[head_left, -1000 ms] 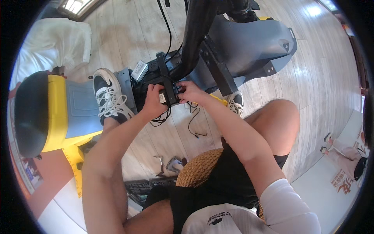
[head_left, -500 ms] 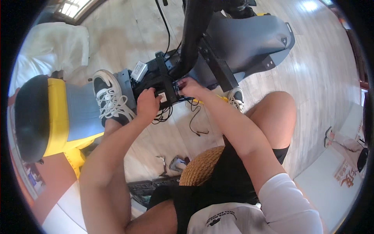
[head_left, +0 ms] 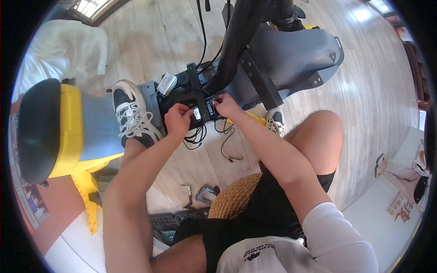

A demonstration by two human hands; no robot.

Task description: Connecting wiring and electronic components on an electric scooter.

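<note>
A grey and yellow scooter-like vehicle (head_left: 98, 125) lies across the floor before me, its middle section open around a black frame bracket (head_left: 197, 93). My left hand (head_left: 178, 120) is closed at the fingers, its fingertips at the edge of a small part with a white label (head_left: 197, 113). Just right of the bracket, my right hand (head_left: 226, 107) pinches among thin wires and connectors; what it holds is hidden by its fingers. A small silver box (head_left: 167, 83) rests on the black parts behind my left hand. Loose black cables (head_left: 196, 134) hang down from the near side.
A thick black tube (head_left: 234, 45) rises beside my right hand. My left shoe (head_left: 132, 111) rests on the vehicle's deck. Tools (head_left: 187, 194) lie on the floor by a woven stool (head_left: 236, 193), near a black tool case (head_left: 177, 219). White sheeting (head_left: 63, 50) is at far left.
My left hand has drawn its fingers back from over the labelled part to its left edge, showing more of the label. The right hand stays at the wires. The view has shifted slightly.
</note>
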